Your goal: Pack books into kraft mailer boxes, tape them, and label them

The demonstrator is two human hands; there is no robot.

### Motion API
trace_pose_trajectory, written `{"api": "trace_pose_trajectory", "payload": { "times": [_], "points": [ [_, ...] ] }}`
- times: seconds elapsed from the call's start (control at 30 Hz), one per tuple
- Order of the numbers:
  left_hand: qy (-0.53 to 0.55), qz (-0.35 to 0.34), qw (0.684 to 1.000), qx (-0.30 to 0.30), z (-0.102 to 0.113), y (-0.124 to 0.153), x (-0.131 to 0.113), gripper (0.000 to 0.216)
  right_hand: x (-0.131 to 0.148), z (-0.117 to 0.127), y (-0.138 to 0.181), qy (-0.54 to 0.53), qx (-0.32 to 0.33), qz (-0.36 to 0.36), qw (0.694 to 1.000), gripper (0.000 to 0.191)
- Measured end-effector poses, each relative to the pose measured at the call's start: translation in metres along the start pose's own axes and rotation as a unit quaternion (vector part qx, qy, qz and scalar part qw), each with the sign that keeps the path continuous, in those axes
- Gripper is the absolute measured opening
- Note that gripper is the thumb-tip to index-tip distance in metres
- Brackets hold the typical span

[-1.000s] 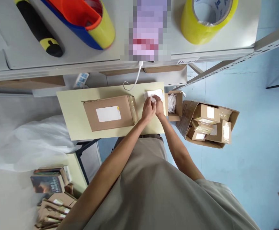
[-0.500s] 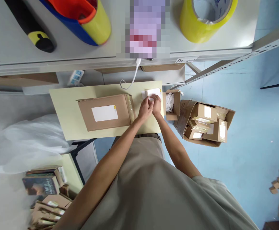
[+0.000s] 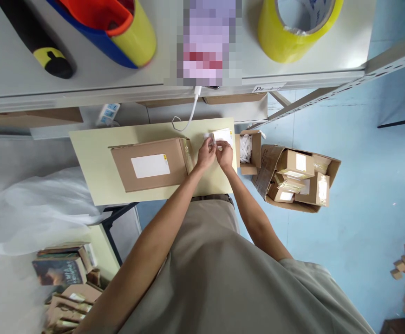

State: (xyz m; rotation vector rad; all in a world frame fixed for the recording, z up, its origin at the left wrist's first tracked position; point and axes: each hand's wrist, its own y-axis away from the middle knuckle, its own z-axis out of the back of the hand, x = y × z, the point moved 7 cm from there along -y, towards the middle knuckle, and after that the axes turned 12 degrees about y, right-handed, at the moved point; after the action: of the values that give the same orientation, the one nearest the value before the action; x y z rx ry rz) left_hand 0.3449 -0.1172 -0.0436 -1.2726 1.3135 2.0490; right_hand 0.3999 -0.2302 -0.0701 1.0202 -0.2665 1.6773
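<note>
Both hands work right of my landmark, the large brown rectangular cardboard box point(image 3: 175, 169) lying on the pale-yellow flat counter point(image 3: 93, 160). Box carries a white rectangular label point(image 3: 150, 166) with a yellow corner. I have the left hand point(image 3: 205, 154) just beside the box's right end, fingers bent at a small pale translucent piece point(image 3: 209, 136); piece too small, can't tell if it's gripped. Right hand point(image 3: 225, 155) sits farther right of the box, fingers curled close to the left fingertips; can't tell whether they grasp anything. White flat paper labels point(image 3: 224, 135) with a yellow corner lie on the counter, right of the box, just beyond both hands.

Farther right of the box, past the counter edge: small open brown carton point(image 3: 257, 148) of white scraps point(image 3: 246, 149), then a bigger open brown carton point(image 3: 269, 164) with taped brown boxes point(image 3: 297, 162) inside. Beyond the box, the grey metal shelf point(image 3: 246, 60) bears a clear-yellow tape roll point(image 3: 282, 44) and a pixelated pinkish-purple slab point(image 3: 205, 41); from it a thin white cable point(image 3: 192, 111) hangs toward the counter. Left of the box, whitish translucent plastic sheeting point(image 3: 45, 208).
</note>
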Motion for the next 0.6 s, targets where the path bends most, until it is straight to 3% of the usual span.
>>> {"api": "trace_pose_trajectory", "payload": {
  "times": [0.3, 0.6],
  "points": [
    [0.034, -0.012, 0.999, -0.037, 0.013, -0.009, -0.009, 0.023, 0.015, 0.014, 0.011, -0.042, -0.024, 0.015, 0.999, 0.022],
    [0.137, 0.042, 0.990, 0.005, 0.010, -0.011, -0.002, 0.041, 0.005, 0.019, 0.002, -0.175, 0.006, -0.007, 0.984, 0.053]
  ]
}}
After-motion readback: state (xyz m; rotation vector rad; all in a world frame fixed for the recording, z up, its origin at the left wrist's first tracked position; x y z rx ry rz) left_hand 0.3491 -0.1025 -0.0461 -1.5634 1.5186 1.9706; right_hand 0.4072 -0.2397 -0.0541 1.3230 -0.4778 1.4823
